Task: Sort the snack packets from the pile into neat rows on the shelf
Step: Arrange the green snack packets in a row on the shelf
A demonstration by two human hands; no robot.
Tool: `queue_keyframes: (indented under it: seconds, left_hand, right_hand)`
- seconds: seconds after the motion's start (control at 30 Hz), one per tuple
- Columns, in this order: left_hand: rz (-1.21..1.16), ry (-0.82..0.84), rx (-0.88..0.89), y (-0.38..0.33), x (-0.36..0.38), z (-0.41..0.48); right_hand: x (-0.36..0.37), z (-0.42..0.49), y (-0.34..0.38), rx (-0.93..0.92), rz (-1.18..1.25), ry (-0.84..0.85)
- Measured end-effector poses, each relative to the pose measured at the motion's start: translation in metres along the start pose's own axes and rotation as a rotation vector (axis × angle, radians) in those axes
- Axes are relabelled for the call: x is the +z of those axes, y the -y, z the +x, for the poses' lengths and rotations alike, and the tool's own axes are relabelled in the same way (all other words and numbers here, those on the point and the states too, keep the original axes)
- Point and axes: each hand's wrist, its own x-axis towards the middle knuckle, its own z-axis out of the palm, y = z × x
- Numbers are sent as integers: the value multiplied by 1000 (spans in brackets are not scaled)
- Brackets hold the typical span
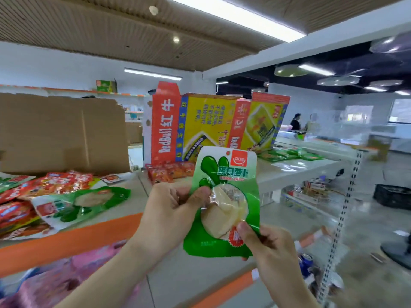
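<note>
item: green-and-white plastic snack packet with a clear window showing pale slices [224, 196], being held upright in the air in front of the white metal shelf with an orange front strip [73, 238].
left hand [169, 210] is pinching the packet's left edge at 9 o'clock, thumb lying on the front, fingers curling behind.
right hand [266, 247] is pinching its lower right corner at 5 o'clock, thumb on the front, other fingers curling under.
at 9 o'clock: a matching flat green packet [82, 205] is lying on the shelf at the edge of a loose pile of red foil packets [33, 196].
at 11 o'clock: a short row of small red packets [171, 171] is sitting just in front of an opened red-and-yellow printed carton [200, 125].
at 10 o'clock: a brown cardboard sheet [62, 134] is standing behind the pile.
at 1 o'clock: a row of green packets [287, 154] is lying on the shelf, blurred.
at 7 o'clock: pink packets [66, 274] are lying on the lower level.
</note>
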Motion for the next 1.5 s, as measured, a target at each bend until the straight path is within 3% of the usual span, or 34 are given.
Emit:
queue_keyframes:
  seconds: [0.5,0.73,0.93,1.2,1.5]
  left_hand:
    - [-147,200,-130,24,190,59]
    - [-238,294,-77,47,281,107]
    - [-337,304,-48,58,331,159]
    - [-338,312,24,86,361,206]
    - [-180,162,69,128,377,244]
  right_hand:
    - [-177,28,-44,73,-145,-258]
    - [-250,58,-57,78,-306,-468]
    - [-293,109,-61,18,-383,-547]
    - [-316,163,-87,6,-376,-564]
    - [-333,239,-129,90,-393,-448]
